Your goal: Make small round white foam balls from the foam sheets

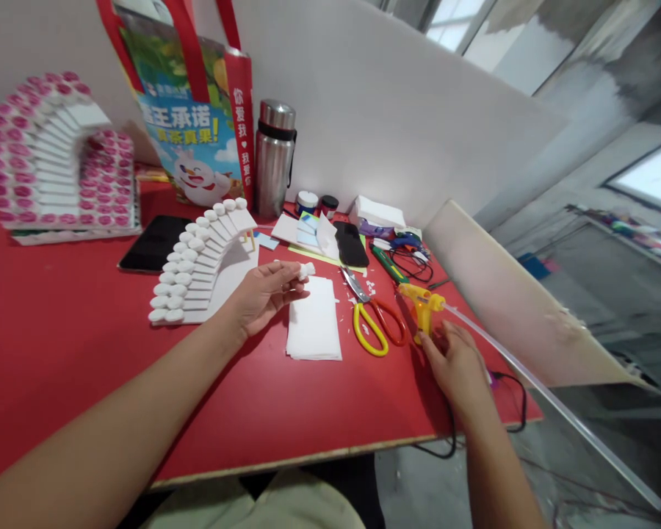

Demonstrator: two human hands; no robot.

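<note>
My left hand [269,297] is closed, pinching a small crumpled white paper piece [307,270] between thumb and fingertips, just above a stack of white paper sheets [315,323]. My right hand [457,360] has its thumb and fingers apart, the thumb tip at the grip of a yellow hot glue gun [423,305]. A long clear glue stick [545,393] sticks out of the gun's back. Left of my left hand stands a curved white stepped model [198,272] with round white pads along its outer edge. Scissors [370,312] with yellow and red handles lie between my hands.
A larger pink-and-white stepped model [60,158], a tablet [154,242], a printed bag [198,125] and a steel flask [274,158] stand along the back. A phone [351,244], green cutter [390,264] and cables lie at right. The red table's [286,419] front edge is near.
</note>
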